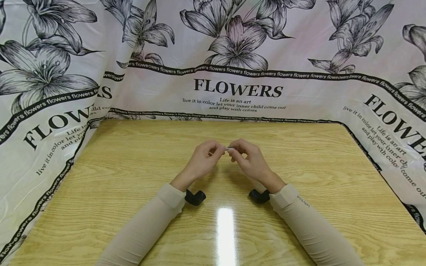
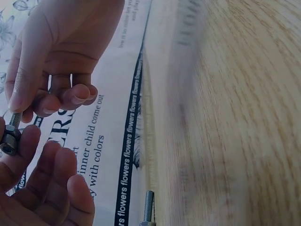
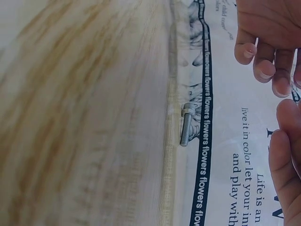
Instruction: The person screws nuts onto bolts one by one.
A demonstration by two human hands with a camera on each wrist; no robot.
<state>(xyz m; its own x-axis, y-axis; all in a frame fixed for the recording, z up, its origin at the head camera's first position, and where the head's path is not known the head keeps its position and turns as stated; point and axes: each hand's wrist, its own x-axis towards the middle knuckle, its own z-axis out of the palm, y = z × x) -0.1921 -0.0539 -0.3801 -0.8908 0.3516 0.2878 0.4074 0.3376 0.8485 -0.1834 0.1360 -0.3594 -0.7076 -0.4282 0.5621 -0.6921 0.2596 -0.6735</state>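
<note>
Above the middle of the table, my left hand (image 1: 203,159) and right hand (image 1: 252,159) meet at a small metal bolt (image 2: 15,120). Thumb and finger of the left hand pinch its head end, where a nut (image 2: 12,133) sits on the thread beside the head. The right hand's thumb and fingertip grip the shank's other end. In the right wrist view the held bolt is out of sight. A second bolt (image 3: 186,125), also with a nut, appears to lie on the table beyond the hands; I cannot make it out in the head view.
The wood-grain table (image 1: 133,166) has a glossy top with a bright light reflection. A white cloth (image 1: 239,88) printed with flowers and lettering hangs along its back and sides. Black wrist devices (image 1: 195,198) show under both beige sleeves (image 1: 149,221).
</note>
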